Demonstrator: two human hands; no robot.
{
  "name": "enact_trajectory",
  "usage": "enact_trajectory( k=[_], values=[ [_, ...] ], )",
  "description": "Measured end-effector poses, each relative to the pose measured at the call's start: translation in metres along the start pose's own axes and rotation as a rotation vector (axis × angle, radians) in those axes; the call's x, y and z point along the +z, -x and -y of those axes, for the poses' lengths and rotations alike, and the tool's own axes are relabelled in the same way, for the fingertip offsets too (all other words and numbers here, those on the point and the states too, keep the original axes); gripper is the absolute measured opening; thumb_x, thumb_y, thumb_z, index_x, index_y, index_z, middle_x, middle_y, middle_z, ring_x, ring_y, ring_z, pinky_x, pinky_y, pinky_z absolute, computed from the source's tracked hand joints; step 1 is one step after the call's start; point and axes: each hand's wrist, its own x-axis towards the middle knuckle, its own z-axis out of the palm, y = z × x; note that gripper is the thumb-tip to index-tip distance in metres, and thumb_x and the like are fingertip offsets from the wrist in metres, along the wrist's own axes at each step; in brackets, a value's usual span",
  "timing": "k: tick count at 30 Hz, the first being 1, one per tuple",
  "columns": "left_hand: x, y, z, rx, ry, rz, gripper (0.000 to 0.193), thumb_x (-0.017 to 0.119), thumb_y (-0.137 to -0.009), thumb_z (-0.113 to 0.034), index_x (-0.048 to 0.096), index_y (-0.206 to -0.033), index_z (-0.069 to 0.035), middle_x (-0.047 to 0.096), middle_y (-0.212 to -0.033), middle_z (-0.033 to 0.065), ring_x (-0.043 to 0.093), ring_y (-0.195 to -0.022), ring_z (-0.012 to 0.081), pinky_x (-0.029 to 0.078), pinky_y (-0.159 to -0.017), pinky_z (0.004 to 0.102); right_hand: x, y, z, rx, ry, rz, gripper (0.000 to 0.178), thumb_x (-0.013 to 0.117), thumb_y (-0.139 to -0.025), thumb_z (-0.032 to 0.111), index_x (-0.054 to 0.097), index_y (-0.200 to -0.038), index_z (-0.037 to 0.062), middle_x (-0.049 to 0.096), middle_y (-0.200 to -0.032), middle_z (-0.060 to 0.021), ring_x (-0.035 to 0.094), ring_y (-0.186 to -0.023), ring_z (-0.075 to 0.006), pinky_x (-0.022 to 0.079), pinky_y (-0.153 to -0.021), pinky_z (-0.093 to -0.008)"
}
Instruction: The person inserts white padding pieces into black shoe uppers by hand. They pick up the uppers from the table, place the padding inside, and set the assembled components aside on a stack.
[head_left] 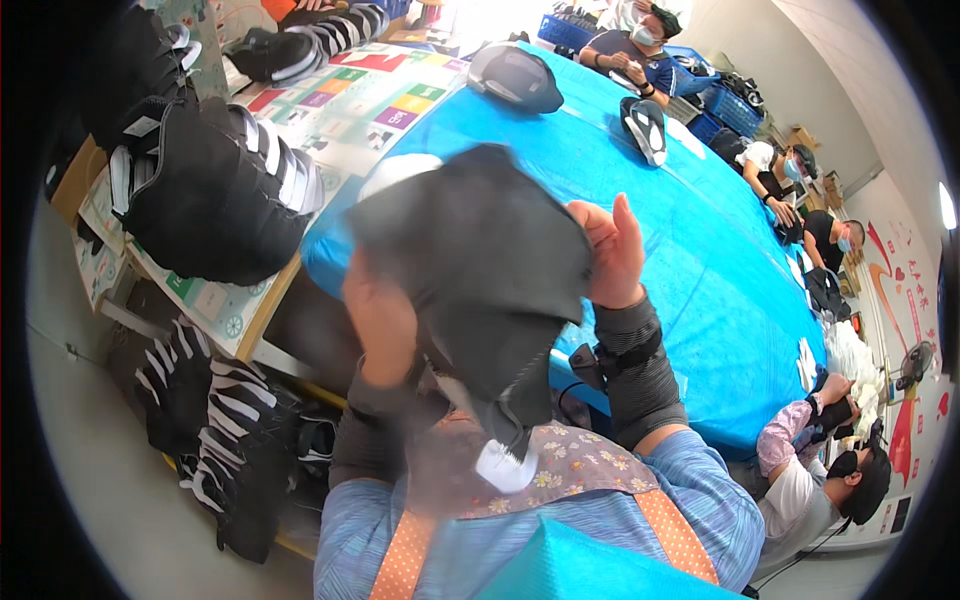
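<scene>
I hold a black cap [490, 270] up in front of my chest, above the near edge of the blue-covered table. It is blurred, and a white piece [505, 468] hangs from its lower end. My left hand [380, 310] grips the cap's left side; its fingers are smeared and partly behind the cloth. At the right edge, my right hand [612, 250] pinches the cap, one finger pointing up. A dark grey cap [515, 78] lies at the table's far left, and a black cap with a white inner band [645, 130] lies farther right.
Stacked black caps [215, 190] stand on the printed board [365, 100] at left. More caps with white bands [215, 430] hang or lie below it. Several masked co-workers sit around the blue table [700, 270]. Blue crates [735, 108] stand behind.
</scene>
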Motion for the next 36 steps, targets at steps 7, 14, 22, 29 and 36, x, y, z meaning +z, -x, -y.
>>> enact_trajectory(
  k=[7,14,22,29,36],
  values=[
    [-0.013,-0.004,-0.011,0.078,-0.096,-0.286,0.03,0.052,-0.095,-0.001,0.056,-0.124,0.007,0.065,-0.12,0.0175,0.066,-0.106,0.0262,0.053,-0.094,0.0357,-0.006,0.0,-0.026,0.066,0.501,-0.167,0.064,0.028,-0.107,0.053,0.06,-0.086,0.0024,0.061,-0.101,-0.0078,0.047,-0.059,-0.0111,0.038,-0.052,-0.0222],
    [-0.037,-0.005,-0.005,0.469,-0.094,-0.181,0.046,0.057,-0.099,-0.025,0.046,-0.13,0.008,0.057,-0.129,0.0339,0.061,-0.115,0.0422,0.054,-0.097,0.0469,0.04,-0.023,0.018,0.233,0.854,0.021,0.063,0.078,-0.087,0.017,0.048,-0.141,0.0068,0.056,-0.121,0.0016,0.05,-0.075,-0.0006,0.045,-0.063,-0.0208],
    [-0.098,-0.042,-0.044,0.736,-0.389,-0.004,0.052,0.061,-0.097,-0.041,0.056,-0.129,0.0,0.063,-0.122,0.0311,0.066,-0.108,0.0441,0.054,-0.093,0.048,0.075,-0.073,0.058,-0.046,0.804,0.413,0.04,0.079,-0.086,0.012,0.055,-0.116,0.0005,0.052,-0.116,-0.0051,0.059,-0.097,-0.0113,0.054,-0.076,-0.0273],
    [-0.184,-0.126,-0.067,0.673,-0.409,-0.59,0.094,0.079,-0.085,-0.036,0.024,-0.15,0.004,0.04,-0.151,0.0234,0.04,-0.14,0.036,0.027,-0.117,0.0491,0.161,-0.185,0.106,-0.716,1.15,0.335,0.028,0.067,-0.096,0.021,0.061,-0.111,-0.0009,0.063,-0.103,-0.0071,0.061,-0.098,-0.018,0.048,-0.089,-0.0304],
    [-0.196,-0.173,-0.034,0.26,-0.577,-0.393,0.095,0.091,-0.071,-0.025,0.039,-0.144,0.006,0.053,-0.138,0.0202,0.054,-0.123,0.0278,0.042,-0.106,0.0356,0.212,-0.322,0.043,-0.683,1.218,0.405,0.022,0.065,-0.097,0.021,0.061,-0.098,0.0,0.062,-0.08,-0.0082,0.062,-0.071,-0.0133,0.05,-0.063,-0.0286]
  ],
)
